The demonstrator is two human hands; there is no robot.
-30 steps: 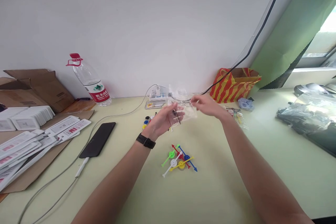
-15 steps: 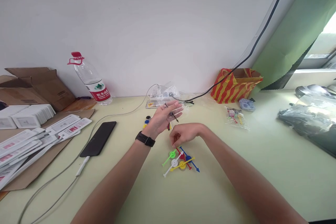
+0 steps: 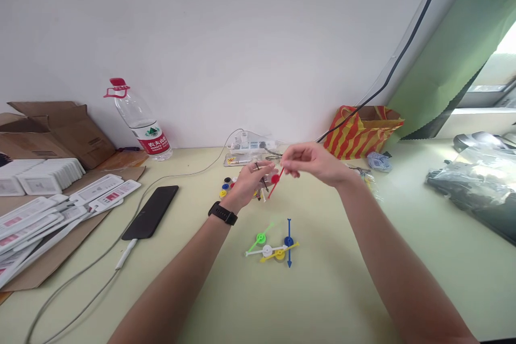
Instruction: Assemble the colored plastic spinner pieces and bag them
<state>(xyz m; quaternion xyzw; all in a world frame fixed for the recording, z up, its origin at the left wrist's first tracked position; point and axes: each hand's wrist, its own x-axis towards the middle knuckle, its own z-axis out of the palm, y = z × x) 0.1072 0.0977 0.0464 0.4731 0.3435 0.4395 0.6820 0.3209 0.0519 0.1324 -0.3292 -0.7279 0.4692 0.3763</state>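
Observation:
My right hand [image 3: 314,162] is raised over the table, its fingertips closed on one end of a red arrow spinner [image 3: 275,178] that hangs slanting down. Close beside it, my left hand [image 3: 244,185] is partly curled around a black arrow spinner [image 3: 264,181]; some clear plastic seems to be at its fingers, though I cannot make out its shape. On the table nearer to me lie a green arrow spinner [image 3: 261,238], a white one [image 3: 267,251], a yellow one [image 3: 279,255] and a blue one [image 3: 288,242], some overlapping.
Several small coloured pieces [image 3: 224,190] sit behind my left hand, partly hidden. A black phone [image 3: 151,213] with a cable lies left, near white tags [image 3: 97,191] and a water bottle [image 3: 149,137]. A striped bag [image 3: 358,137] and a plastic-wrapped bundle [image 3: 471,177] are right.
My right hand has lifted the red spinner out of the pile and brought it up beside my left hand. The blue and white spinners have turned. My left hand has barely moved.

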